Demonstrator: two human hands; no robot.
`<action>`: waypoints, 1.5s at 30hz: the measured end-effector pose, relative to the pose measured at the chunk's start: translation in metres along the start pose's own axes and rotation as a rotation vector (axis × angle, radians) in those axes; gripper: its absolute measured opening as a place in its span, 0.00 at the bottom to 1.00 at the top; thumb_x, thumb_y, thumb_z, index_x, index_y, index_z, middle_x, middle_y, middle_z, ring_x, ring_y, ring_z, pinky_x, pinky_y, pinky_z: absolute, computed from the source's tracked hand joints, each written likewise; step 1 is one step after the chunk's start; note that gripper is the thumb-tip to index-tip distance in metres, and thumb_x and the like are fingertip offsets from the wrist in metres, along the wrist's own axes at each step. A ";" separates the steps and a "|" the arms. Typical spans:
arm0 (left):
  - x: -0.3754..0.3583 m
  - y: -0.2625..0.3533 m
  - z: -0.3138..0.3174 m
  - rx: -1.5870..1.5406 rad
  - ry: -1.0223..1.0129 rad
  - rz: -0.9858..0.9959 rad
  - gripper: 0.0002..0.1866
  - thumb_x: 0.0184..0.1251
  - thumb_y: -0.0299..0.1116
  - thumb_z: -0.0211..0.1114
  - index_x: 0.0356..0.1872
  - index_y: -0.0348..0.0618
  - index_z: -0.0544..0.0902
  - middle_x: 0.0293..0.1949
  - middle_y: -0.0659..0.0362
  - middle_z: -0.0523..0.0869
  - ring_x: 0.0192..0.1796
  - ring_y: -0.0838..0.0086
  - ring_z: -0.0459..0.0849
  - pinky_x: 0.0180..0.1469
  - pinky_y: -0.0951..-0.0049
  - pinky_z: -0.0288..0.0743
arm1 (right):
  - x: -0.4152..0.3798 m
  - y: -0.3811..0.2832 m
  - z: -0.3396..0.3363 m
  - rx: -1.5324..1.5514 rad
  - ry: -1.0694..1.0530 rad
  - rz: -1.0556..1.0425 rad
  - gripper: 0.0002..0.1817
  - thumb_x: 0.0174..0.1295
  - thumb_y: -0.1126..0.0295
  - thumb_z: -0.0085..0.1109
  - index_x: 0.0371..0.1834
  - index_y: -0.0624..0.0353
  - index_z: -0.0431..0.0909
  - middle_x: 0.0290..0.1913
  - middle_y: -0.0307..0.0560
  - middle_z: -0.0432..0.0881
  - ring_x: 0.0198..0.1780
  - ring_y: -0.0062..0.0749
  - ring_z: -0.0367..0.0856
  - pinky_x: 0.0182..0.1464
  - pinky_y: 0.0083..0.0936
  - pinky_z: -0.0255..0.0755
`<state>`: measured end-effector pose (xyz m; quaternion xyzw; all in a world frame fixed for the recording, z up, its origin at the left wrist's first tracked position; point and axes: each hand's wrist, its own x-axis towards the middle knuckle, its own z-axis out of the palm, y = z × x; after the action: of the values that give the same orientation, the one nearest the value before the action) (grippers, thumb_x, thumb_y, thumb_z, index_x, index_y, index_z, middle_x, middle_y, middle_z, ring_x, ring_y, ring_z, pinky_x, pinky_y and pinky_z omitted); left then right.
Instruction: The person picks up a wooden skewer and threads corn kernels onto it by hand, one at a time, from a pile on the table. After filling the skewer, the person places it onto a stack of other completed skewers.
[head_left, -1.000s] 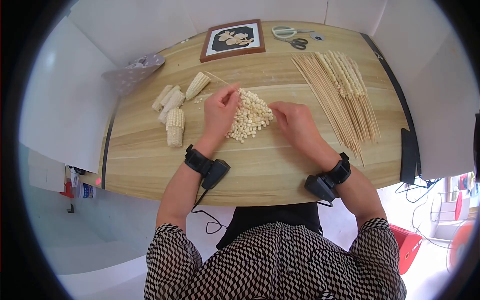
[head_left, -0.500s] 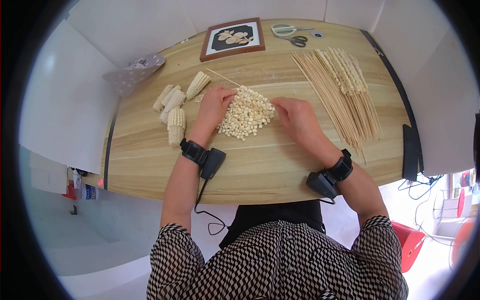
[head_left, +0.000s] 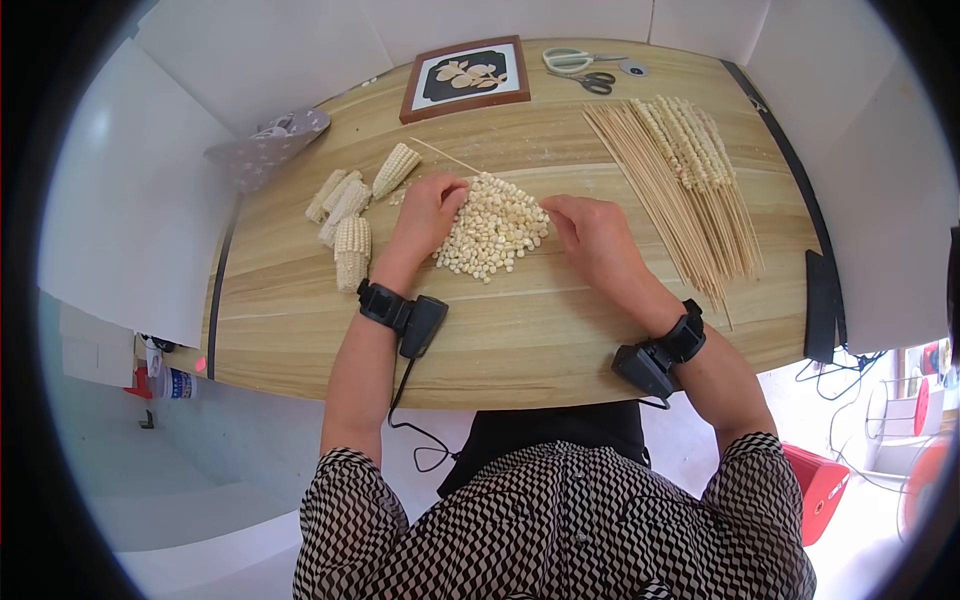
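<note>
A loose pile of pale corn kernels point(head_left: 487, 238) lies on the table between my two hands. Along its upper edge runs a thin wooden skewer point(head_left: 445, 152), its bare end pointing up and left and its lower part strung with kernels. My right hand point(head_left: 592, 235) pinches the skewer's right end at the pile's edge. At the pile's left side, my left hand point(head_left: 430, 215) has its thumb and fingers pressed together; whatever sits between them is too small to make out. Several white corn cobs point(head_left: 352, 245) lie left of my left hand, one cob point(head_left: 396, 168) just above it.
On the right lie many bare skewers point(head_left: 655, 190) beside skewers strung with kernels point(head_left: 690, 145). A framed picture point(head_left: 466, 78), scissors point(head_left: 597, 82) and a tape roll point(head_left: 633, 67) are at the back. A patterned grey cloth point(head_left: 285, 135) rests at the left wall.
My left hand has shifted slightly left, its fingertips drawing away from the strung kernels. My right hand and the pile look nearly unchanged.
</note>
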<state>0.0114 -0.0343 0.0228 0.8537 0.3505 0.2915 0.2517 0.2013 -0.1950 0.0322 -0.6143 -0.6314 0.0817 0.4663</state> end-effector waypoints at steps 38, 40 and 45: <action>0.005 -0.035 -0.022 -1.015 0.523 -0.386 0.10 0.63 0.21 0.62 0.46 0.31 0.78 0.32 0.58 0.83 0.30 0.81 0.78 0.33 0.84 0.71 | -0.002 -0.010 -0.002 0.002 -0.091 -0.052 0.08 0.59 0.77 0.55 0.40 0.64 0.81 0.31 0.61 0.81 0.34 0.55 0.80 0.38 0.41 0.74; 0.005 -0.035 -0.022 -0.978 0.524 -0.385 0.10 0.63 0.21 0.63 0.45 0.31 0.79 0.31 0.58 0.83 0.29 0.81 0.78 0.32 0.85 0.71 | -0.003 -0.009 -0.002 -0.004 -0.092 -0.050 0.08 0.59 0.77 0.55 0.40 0.64 0.80 0.31 0.60 0.81 0.34 0.55 0.80 0.37 0.41 0.74; 0.005 -0.039 -0.022 -0.911 0.515 -0.396 0.11 0.63 0.22 0.63 0.47 0.31 0.79 0.34 0.57 0.84 0.31 0.80 0.79 0.34 0.85 0.73 | -0.002 -0.009 -0.001 -0.008 -0.088 -0.055 0.08 0.59 0.77 0.55 0.40 0.64 0.81 0.30 0.60 0.81 0.33 0.55 0.80 0.37 0.42 0.74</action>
<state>-0.0177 -0.0010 0.0150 0.4778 0.3929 0.5598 0.5513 0.1952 -0.1999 0.0382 -0.5941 -0.6683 0.0932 0.4378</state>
